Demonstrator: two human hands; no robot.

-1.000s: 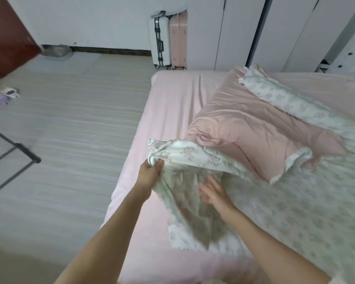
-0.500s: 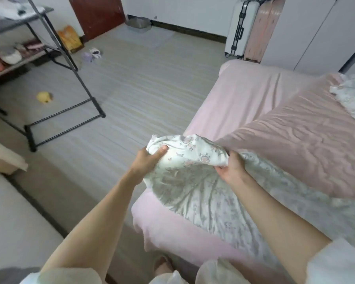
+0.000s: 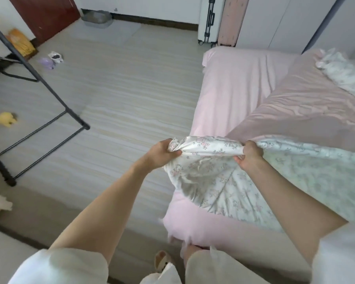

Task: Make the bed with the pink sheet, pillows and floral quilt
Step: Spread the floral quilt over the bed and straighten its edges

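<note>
While gripped by both hands, floral quilt (image 3: 223, 181) edge, seemingly bunched.

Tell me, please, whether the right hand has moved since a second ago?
Yes. The right hand left the quilt's underside and now grips the floral quilt edge, nearer the bare pink sheet.

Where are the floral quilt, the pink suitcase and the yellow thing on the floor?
floral quilt (image 3: 219, 181): head view, on the rumpled cloth below both hands.
pink suitcase (image 3: 232, 21): head view, on its front shell.
yellow thing (image 3: 6, 119): head view, on its middle; too blurred to identify.
</note>
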